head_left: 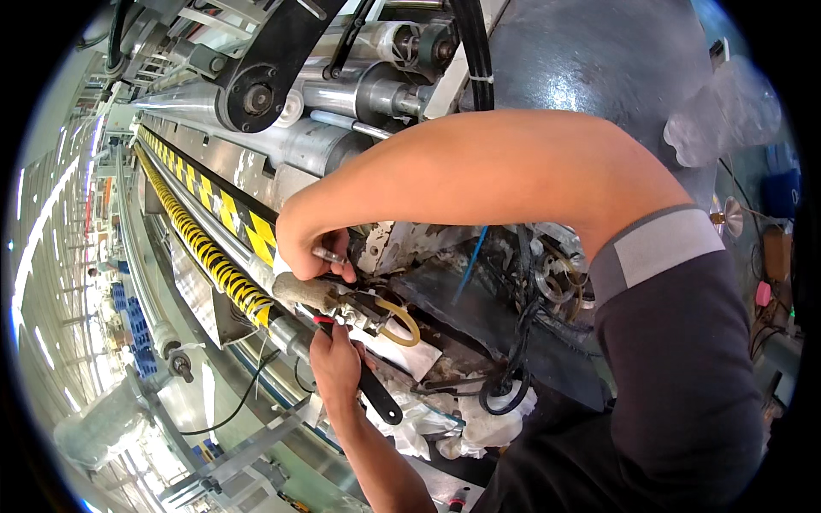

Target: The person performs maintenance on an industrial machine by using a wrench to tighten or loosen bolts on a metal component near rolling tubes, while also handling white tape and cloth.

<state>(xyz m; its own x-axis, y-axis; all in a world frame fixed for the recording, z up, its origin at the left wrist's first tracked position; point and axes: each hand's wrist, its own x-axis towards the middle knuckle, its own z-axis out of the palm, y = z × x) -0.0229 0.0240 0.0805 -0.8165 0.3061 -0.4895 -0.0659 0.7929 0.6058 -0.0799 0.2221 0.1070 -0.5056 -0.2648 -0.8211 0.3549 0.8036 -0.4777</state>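
Observation:
My left hand (338, 368) comes up from the lower edge, its fingers wrapped round a black-handled hand tool (380, 395) with a red-trimmed part near the thumb. A hole pierces the handle's end; the tool's kind is unclear. Just above it lies a metal fitting (366, 315) with a looped yellowish hose (404, 323), beside a worn, padded-looking cylinder (306, 292). My right arm arches across from the right. Bent down at the wrist, my right hand (310, 248) pinches a small metal cylindrical piece (328, 255) above the fitting. The right palm is partly hidden.
Large metal rollers (325, 141) and a black machine arm (265, 77) stand beyond my hands. A yellow-black striped bar (209, 252) runs off to the far left. Black cables (522, 342) hang at the right, above crumpled white plastic (419, 421).

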